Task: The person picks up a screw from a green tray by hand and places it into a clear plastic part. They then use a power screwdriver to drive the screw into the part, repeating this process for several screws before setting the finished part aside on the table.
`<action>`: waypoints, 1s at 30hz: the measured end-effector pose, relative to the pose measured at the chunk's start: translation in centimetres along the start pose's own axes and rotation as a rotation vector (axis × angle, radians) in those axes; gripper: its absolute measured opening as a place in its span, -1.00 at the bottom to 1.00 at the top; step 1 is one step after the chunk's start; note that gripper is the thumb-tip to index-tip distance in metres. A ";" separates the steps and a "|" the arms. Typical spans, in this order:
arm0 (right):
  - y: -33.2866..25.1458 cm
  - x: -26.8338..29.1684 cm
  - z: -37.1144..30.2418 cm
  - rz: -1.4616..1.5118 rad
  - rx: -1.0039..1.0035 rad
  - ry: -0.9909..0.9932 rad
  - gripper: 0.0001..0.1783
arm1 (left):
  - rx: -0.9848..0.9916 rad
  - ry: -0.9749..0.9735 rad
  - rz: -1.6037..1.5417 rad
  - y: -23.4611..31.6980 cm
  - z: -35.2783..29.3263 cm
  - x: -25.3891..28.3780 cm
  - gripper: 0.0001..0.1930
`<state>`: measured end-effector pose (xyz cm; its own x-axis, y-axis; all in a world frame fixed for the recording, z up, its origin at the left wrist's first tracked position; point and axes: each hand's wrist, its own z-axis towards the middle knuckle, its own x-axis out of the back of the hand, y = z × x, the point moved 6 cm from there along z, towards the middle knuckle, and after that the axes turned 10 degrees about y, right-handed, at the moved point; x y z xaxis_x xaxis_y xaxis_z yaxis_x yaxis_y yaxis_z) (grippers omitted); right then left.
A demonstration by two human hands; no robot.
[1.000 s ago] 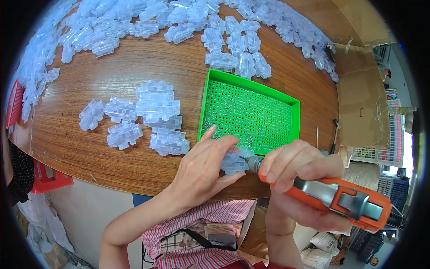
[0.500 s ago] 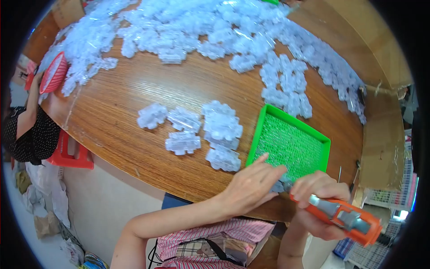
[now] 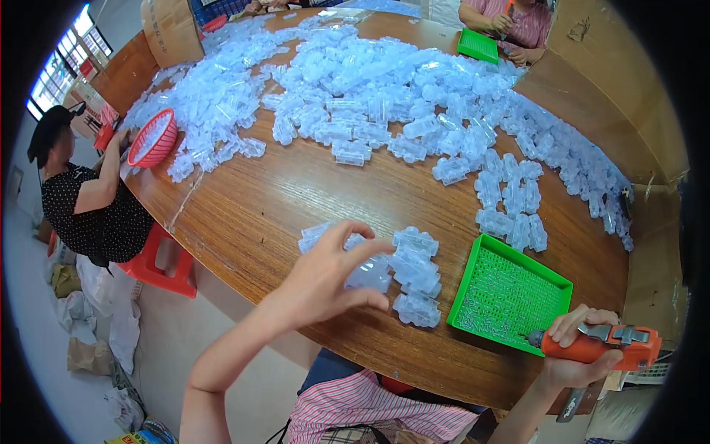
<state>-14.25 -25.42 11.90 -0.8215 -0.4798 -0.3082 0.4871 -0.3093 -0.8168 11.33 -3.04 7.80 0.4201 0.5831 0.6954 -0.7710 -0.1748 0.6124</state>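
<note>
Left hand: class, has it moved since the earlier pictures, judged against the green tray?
Yes. The left hand has moved left, away from the green tray, to the clear plastic parts.

1 red stool (image 3: 161, 280) stands on pale floor (image 3: 181, 337) beside the wooden table (image 3: 244, 229), a bright window (image 3: 63, 58) beyond.

Left: a person in a black cap and white-dotted black top (image 3: 96, 211), near a round, ribbed red plastic basket (image 3: 160, 153) on the brown wood-grain table (image 3: 244, 214). Below: a red plastic stool (image 3: 157, 276); crumpled white plastic bags (image 3: 118, 318) on the pale floor (image 3: 177, 348). Upper left: a paned window (image 3: 66, 66). Upper right: a person in a pink top (image 3: 534, 28); an upright brown cardboard sheet (image 3: 614, 96).
</note>
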 end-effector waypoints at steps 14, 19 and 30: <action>1.5 -0.7 -0.8 0.075 -0.130 -0.005 -0.22 | -0.087 0.092 0.422 -14.5 11.0 0.1 -0.42; 1.5 -1.1 0.9 -0.240 -0.015 0.001 -0.27 | 0.198 0.371 -0.148 -14.6 8.8 3.3 -0.64; 5.4 -0.7 0.8 -0.153 -0.108 0.066 -0.25 | 1.103 -0.635 -1.636 5.3 -1.0 -8.4 -0.53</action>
<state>-10.87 -27.39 8.08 -0.9028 -0.3782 -0.2047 0.3232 -0.2827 -0.9031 3.22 -8.05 4.79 0.5244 0.4076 -0.7476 0.8478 -0.3316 0.4139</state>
